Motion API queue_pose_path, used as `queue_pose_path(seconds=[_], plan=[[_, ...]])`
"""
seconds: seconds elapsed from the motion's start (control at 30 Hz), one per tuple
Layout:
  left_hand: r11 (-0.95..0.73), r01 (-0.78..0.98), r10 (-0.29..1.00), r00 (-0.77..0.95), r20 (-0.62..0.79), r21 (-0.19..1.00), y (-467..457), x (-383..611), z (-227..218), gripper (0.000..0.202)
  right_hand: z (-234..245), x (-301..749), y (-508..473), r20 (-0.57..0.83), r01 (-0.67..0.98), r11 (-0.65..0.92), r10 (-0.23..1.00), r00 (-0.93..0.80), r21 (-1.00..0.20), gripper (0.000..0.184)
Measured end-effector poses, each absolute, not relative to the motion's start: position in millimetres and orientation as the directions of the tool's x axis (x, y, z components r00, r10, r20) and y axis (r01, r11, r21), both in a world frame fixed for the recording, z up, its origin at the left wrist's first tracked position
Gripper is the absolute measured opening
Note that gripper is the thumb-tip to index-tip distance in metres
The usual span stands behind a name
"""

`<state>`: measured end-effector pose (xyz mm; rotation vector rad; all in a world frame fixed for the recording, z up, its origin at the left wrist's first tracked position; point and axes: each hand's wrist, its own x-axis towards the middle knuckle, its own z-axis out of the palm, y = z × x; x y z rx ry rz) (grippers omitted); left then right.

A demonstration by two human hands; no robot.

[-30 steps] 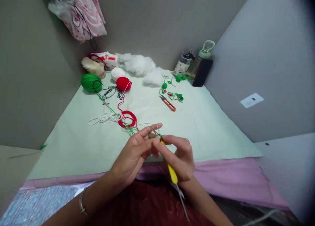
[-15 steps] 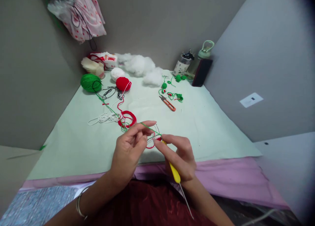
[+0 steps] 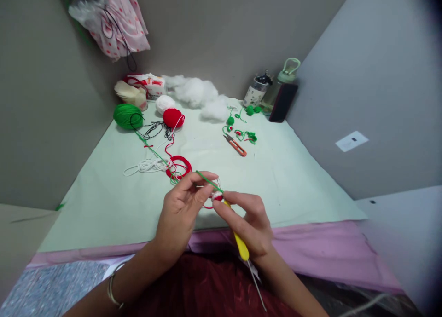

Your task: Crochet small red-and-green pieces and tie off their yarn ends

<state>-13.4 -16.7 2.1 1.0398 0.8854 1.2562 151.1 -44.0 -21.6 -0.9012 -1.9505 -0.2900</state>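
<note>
My right hand (image 3: 250, 220) is closed on a yellow-handled crochet hook (image 3: 241, 246), whose thin metal shaft sticks out below toward my lap. A small red and white crocheted piece (image 3: 217, 196) sits between the fingertips of both hands. My left hand (image 3: 183, 206) is closed too, its thumb close against the piece, with green yarn (image 3: 209, 180) stretched over the raised index finger toward the hook's tip. Loose white and red strands hang around the piece. Fingers partly hide the hook's tip.
Left on the table lie a green yarn ball (image 3: 127, 116), a red yarn ball (image 3: 173, 118), a white yarn ball (image 3: 165, 104) and a red yarn coil (image 3: 179, 166). Orange thread snips (image 3: 235, 145) lie near small green pieces (image 3: 252, 136). White stuffing (image 3: 195, 91), a bottle (image 3: 276, 91) and a phone (image 3: 283, 102) stand behind.
My left thumb has moved up to the crocheted piece, which now shows more of its red and white. The hook has shifted slightly left, and the green yarn runs more steeply.
</note>
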Motion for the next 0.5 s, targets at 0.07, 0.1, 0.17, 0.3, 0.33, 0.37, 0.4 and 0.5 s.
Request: queue_pose_path(seconds=[0.07, 0.1, 0.17, 0.3, 0.33, 0.37, 0.4, 0.5], plan=[[-0.004, -0.363, 0.997, 0.073, 0.033, 0.932, -18.2, -12.0, 1.3, 0.011, -22.1, 150.5, -43.3, 0.833, 0.687, 0.712, 0.463, -0.303, -0.146, 0.048], [-0.011, -0.392, 0.998, 0.056, 0.036, 0.92, -18.7, -11.6, 1.6, 0.01, -22.1, 150.2, -43.0, 0.832, 0.685, 0.714, 0.462, -0.308, -0.143, 0.049], [-0.009, -0.441, 0.999, 0.039, 0.029, 0.898, -19.5, -11.2, 3.1, 0.011, -21.6, 150.0, -42.7, 0.832, 0.685, 0.715, 0.462, -0.308, -0.144, 0.048], [0.052, -0.511, 0.998, 0.066, -0.022, 0.858, -19.0, -11.2, 6.2, 0.019, -18.4, 150.9, -43.3, 0.836, 0.685, 0.712, 0.463, -0.294, -0.154, 0.045], [0.063, -0.516, 0.996, 0.081, -0.024, 0.854, -18.7, -11.5, 6.5, 0.02, -17.6, 151.2, -43.6, 0.838, 0.687, 0.712, 0.458, -0.297, -0.146, 0.045], [0.069, -0.518, 0.995, 0.098, -0.022, 0.852, -18.4, -12.2, 6.6, 0.02, -16.8, 151.5, -43.9, 0.836, 0.69, 0.711, 0.456, -0.305, -0.136, 0.044], [0.077, -0.516, 0.993, 0.12, -0.017, 0.853, -18.2, -13.1, 6.7, 0.02, -16.1, 151.7, -44.1, 0.835, 0.694, 0.708, 0.454, -0.311, -0.126, 0.044], [0.098, -0.491, 0.977, 0.214, 0.011, 0.865, -17.9, -17.2, 6.8, 0.022, -15.0, 152.0, -44.6, 0.839, 0.709, 0.697, 0.447, -0.311, -0.108, 0.042]])
